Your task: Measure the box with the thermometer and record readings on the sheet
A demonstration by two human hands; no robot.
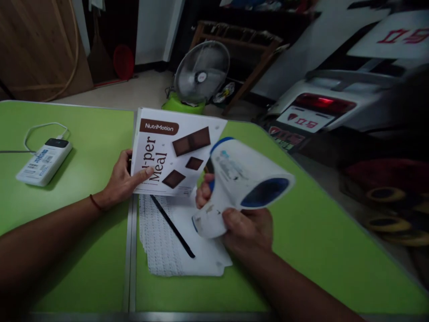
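Across a green table [328,241] in a dim room, a metal-edged seam runs towards the person's side. Behind the far edge: a fan [203,74] on a lime base, a wooden board [33,40] leaning at left, a red basin [123,62] on pale floor. At right, a white scooter [318,100] with its tail light glowing red.

On the table, left portion: a white power bank [47,161], a white cable [50,123] looped at its far end. Right of the seam: a fanned stack of sheets [167,259], rows of tiny print down one side, a black pen [172,226] lying slantwise on top.

Box [177,154] tilted up over the far end of the sheets, front to the person; whether its lower edge rests on them I cannot tell. Left hand [127,179] partly closed on the box's left edge, thumb across the front. Right hand [250,226] curled firmly round the handle of a white-and-blue scanner [234,174], its blue-edged end towards the box's right side; contact unclear.

Writing: "NutriMotion", white on a brown strip; "-per Meal" running sideways, the start partly under the thumb. Brown blocks pictured beside it. Scanner: pale blue mark, small print unreadable. Power bank: blue print, too small. Scooter: red characters, blurred.
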